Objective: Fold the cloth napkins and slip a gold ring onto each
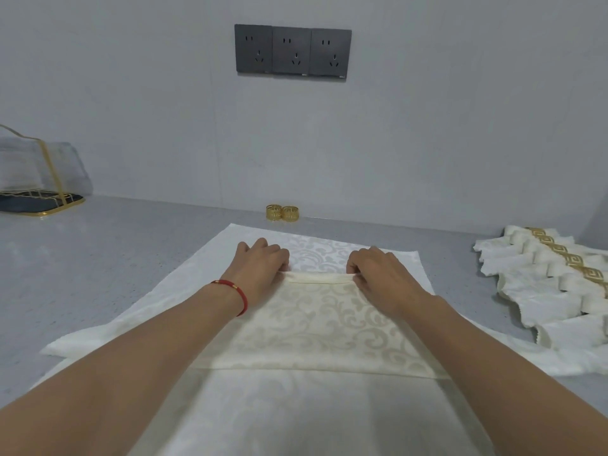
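fingers (283,267) pinching napkin (316,320) fold, both hands

Napkin (316,324) spread on counter (115,258), centre. Two napkin rings (283,213) set side by side behind it, against wall. Ringed napkins (552,284) laid in row at right. Wire holder (42,172) placed far left.

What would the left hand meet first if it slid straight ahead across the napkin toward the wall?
Probably the two gold rings by the wall; before them only flat napkin lies ahead of the left hand.
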Available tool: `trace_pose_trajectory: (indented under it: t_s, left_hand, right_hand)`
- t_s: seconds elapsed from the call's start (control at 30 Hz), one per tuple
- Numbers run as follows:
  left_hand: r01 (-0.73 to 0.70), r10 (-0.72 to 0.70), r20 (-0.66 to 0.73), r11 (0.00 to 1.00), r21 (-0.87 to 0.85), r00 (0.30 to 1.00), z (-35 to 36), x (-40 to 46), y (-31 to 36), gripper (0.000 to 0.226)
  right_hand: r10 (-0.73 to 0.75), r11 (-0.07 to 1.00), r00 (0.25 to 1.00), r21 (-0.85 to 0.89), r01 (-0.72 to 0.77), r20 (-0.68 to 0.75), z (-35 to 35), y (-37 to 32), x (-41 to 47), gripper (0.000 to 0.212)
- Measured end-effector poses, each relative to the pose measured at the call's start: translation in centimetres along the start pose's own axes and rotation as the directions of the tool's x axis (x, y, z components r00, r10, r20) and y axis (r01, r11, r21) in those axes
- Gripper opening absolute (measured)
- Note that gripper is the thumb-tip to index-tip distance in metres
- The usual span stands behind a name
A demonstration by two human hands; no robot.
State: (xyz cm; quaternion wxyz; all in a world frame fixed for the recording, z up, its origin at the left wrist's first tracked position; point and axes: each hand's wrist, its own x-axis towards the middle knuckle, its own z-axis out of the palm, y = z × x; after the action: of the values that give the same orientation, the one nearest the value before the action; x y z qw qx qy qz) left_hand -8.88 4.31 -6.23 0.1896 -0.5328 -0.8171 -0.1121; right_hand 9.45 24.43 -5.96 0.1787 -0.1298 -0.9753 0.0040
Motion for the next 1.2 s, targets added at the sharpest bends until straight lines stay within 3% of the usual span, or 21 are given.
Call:
trace_pose_trajectory:
  t_s: [0.07, 0.17, 0.23, 0.33, 0.43, 0.57, 0.67, 0.77, 0.83, 0.93, 1.0, 1.13, 1.2]
  left_hand:
    - [-0.110, 0.112, -0.033, 0.992, 0.058, 0.993, -0.4, -0.6, -0.2, 0.021]
    - [-0.141, 0.139, 0.069, 0.989, 0.032, 0.988, -1.3, -1.2, -0.1, 0.026]
    - [0.006, 0.009, 0.121, 0.992, -0.122, 0.993, -1.8, -1.7, 0.3, 0.025]
    - [0.251, -0.231, 0.099, 0.892, -0.376, 0.968, -1.1, -2.1, 0.3, 0.027]
    - [0.287, -0.262, 0.120, 0.906, -0.312, 0.957, 0.0, -2.1, 0.1, 0.025]
    - [0.181, -0.172, 0.101, 0.979, -0.090, 0.980, -0.3, -2.1, 0.7, 0.019]
    - [0.104, -0.106, 0.063, 0.994, 0.037, 0.992, -1.3, -2.4, 0.9, 0.009]
    - [-0.056, 0.047, 0.058, 0.983, 0.172, 0.997, -2.2, -2.6, 1.0, 0.025]
    - [-0.134, 0.114, 0.127, 0.977, 0.166, 0.985, -2.9, -2.6, 1.1, 0.032]
    - [-0.156, 0.142, 0.234, 0.987, 0.042, 0.962, -3.7, -2.8, 0.7, 0.033]
    - [-0.058, 0.092, 0.273, 0.990, -0.129, 0.958, -4.0, -3.4, 0.2, 0.025]
    - [0.259, -0.192, 0.183, 0.833, -0.490, 0.964, -3.9, -4.7, 0.1, 0.022]
    - [0.306, -0.265, 0.154, 0.781, -0.544, 0.952, -3.2, -4.8, 0.0, 0.019]
  right_hand:
    - [-0.048, 0.998, 0.998, -0.047, 0.050, 0.031, -0.3, -0.1, -0.7, 0.024]
    - [-0.093, 0.987, 0.990, -0.123, 0.106, 0.107, -0.8, -0.2, -1.2, 0.026]
    - [0.010, 0.999, 0.993, -0.032, -0.006, 0.118, -0.8, -0.3, -1.1, 0.022]
    - [0.187, 0.952, 0.982, 0.241, -0.188, 0.028, -0.5, -0.1, -0.8, 0.018]
    - [0.203, 0.928, 0.977, 0.305, -0.214, 0.067, -0.1, -0.2, -0.9, 0.014]
    - [0.130, 0.986, 0.991, 0.103, -0.129, -0.004, -0.5, -0.6, -1.6, 0.008]
    - [-0.003, 0.993, 1.000, -0.118, 0.005, 0.013, -1.4, -1.2, -2.3, 0.012]
    - [-0.171, 0.938, 0.984, -0.298, 0.177, 0.045, -1.8, -1.7, -3.4, 0.034]
    - [-0.246, 0.907, 0.968, -0.341, 0.249, 0.052, -1.8, -1.4, -3.7, 0.033]
    - [-0.193, 0.928, 0.977, -0.307, 0.214, 0.095, -2.3, -1.3, -4.1, 0.028]
    - [-0.089, 0.972, 0.987, -0.205, 0.115, 0.135, -2.5, -1.3, -4.1, 0.018]
    - [0.100, 0.980, 0.992, 0.163, -0.111, 0.076, -2.0, -0.2, -3.8, 0.033]
    - [0.142, 0.949, 0.989, 0.276, -0.150, 0.050, -1.5, 0.5, -3.9, 0.024]
